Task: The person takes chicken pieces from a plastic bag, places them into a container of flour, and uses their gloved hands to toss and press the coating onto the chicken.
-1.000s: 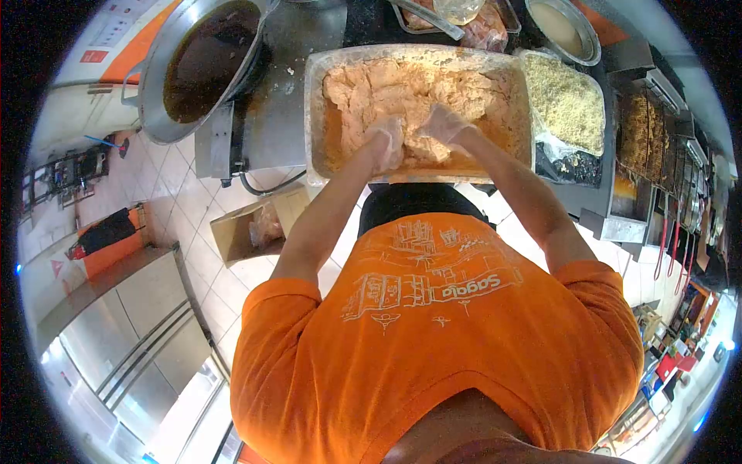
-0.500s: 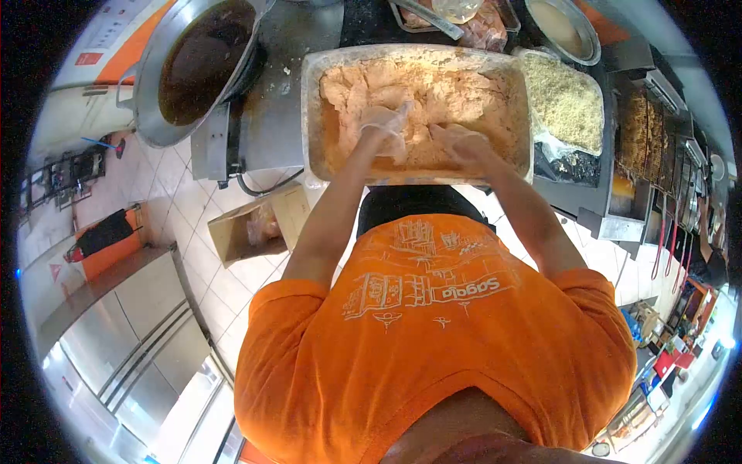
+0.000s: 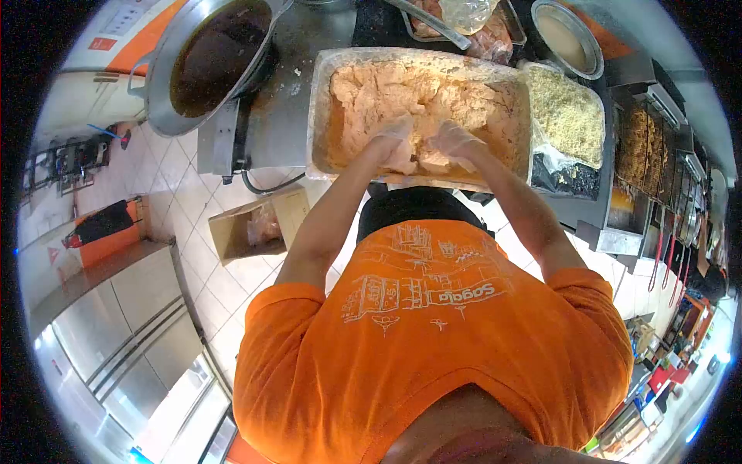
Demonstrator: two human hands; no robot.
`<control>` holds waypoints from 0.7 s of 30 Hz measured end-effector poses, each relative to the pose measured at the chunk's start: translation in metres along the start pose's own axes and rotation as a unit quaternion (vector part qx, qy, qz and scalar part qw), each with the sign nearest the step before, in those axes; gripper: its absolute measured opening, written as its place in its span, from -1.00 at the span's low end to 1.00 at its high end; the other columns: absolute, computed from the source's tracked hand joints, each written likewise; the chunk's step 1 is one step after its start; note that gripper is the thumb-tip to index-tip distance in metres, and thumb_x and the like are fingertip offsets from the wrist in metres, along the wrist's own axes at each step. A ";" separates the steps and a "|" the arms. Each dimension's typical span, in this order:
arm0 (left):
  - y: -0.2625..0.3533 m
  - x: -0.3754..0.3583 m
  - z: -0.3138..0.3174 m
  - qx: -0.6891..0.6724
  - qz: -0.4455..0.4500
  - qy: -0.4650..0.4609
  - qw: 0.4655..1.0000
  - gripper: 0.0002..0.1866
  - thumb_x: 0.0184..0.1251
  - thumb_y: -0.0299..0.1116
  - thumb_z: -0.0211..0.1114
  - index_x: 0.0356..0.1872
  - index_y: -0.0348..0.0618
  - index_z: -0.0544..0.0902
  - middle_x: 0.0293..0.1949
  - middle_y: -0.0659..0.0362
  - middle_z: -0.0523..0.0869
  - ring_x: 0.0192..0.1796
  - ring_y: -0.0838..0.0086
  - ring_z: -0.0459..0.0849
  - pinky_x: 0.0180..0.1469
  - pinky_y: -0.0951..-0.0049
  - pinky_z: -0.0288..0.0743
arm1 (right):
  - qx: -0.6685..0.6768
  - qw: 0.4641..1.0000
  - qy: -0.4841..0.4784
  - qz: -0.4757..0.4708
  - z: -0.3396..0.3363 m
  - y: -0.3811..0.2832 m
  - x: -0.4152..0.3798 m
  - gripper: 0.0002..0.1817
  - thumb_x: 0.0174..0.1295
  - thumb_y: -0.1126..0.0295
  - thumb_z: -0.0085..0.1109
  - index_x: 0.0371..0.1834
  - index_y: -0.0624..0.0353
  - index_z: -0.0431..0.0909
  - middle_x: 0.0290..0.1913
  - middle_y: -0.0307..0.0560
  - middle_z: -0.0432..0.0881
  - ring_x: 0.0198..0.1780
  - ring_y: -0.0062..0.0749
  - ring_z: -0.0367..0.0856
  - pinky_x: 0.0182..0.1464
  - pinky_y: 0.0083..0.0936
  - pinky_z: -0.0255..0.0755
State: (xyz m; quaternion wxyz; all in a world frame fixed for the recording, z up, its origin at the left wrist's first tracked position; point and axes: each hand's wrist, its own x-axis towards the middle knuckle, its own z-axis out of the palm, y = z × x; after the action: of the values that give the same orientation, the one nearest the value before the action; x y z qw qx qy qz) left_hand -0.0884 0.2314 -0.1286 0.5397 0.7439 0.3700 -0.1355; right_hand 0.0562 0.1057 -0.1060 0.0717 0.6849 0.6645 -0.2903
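A large clear plastic tub (image 3: 421, 56) in front of me is filled with a pale orange, clumpy flour mixture (image 3: 371, 89). Both hands are in it near the tub's front wall, wearing thin clear gloves. My left hand (image 3: 394, 141) curls over a pale flour-coated lump, its fingertips partly buried. A short way to the right, my right hand (image 3: 457, 144) bends its fingers inward around another coated lump (image 3: 433, 161). What lies inside the lumps is hidden by the coating.
Left of the tub stands a large metal pan (image 3: 158, 85) of dark liquid. On the right are a bag of pale crumbs (image 3: 568, 116) and a bowl of cloudy liquid (image 3: 563, 39). Behind lies a tray of raw meat (image 3: 491, 39). A cardboard box (image 3: 232, 236) sits on the floor.
My hands have come closer together. The left fingers have curled down into the mixture, and the right hand has moved slightly toward the left one. The view has shifted a little.
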 end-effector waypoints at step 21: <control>0.034 -0.024 -0.022 0.310 0.208 0.150 0.915 -0.48 -0.03 -0.24 0.30 -0.02 -0.27 0.45 -0.10 -0.14 0.59 0.06 0.05 0.52 0.15 0.20 0.37 | 0.228 0.963 0.056 0.134 -0.054 0.003 -0.034 -0.45 0.26 -0.01 -0.08 -0.01 0.33 0.45 -0.11 0.07 0.58 -0.13 -0.27 0.54 -0.07 -0.34 0.41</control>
State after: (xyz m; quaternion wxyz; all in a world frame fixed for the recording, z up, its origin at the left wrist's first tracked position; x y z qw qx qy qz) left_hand -0.0854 0.2362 -0.0816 0.2360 0.9458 0.2226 -0.0147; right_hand 0.0771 0.1020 -0.0452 -0.0851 0.7812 0.4855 -0.3832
